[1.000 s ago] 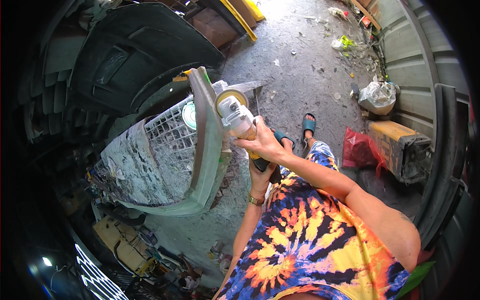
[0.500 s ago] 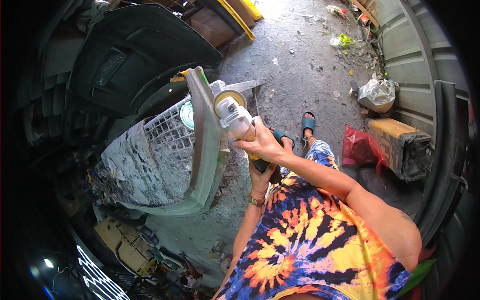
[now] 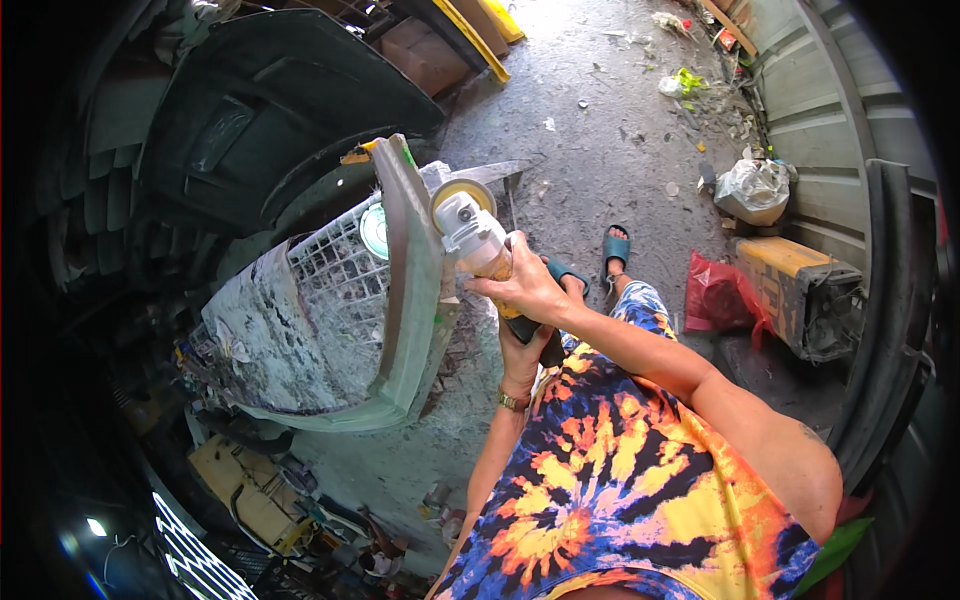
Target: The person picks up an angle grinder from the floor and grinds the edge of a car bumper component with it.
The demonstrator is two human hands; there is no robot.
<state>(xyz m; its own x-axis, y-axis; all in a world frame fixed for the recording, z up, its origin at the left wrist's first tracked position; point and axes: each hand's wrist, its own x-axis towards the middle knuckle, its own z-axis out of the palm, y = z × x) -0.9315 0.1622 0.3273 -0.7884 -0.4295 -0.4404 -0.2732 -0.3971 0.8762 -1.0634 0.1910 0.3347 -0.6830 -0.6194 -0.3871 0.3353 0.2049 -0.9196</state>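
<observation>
My right hand (image 3: 525,285) wraps round the body of an angle grinder (image 3: 470,230) with a pale head and a tan disc. My left hand (image 3: 522,350) grips its dark lower end, below my right. The disc sits at the right edge of a rough, curved grey-green moulded panel (image 3: 405,250); whether it touches cannot be told. That panel rests on a white grid rack (image 3: 340,265), partly covered by a stained, crusted sheet (image 3: 255,340). A round pale-green lid (image 3: 374,232) lies on the grid beside the panel.
A large black panel (image 3: 280,110) stands behind the rack. To the right are a corrugated wall (image 3: 820,120), a white bag (image 3: 755,195), a red bag (image 3: 720,295), a yellow-topped box (image 3: 795,290) and long dark strips (image 3: 885,300). Litter lies along the wall; clutter (image 3: 250,480) fills the lower left.
</observation>
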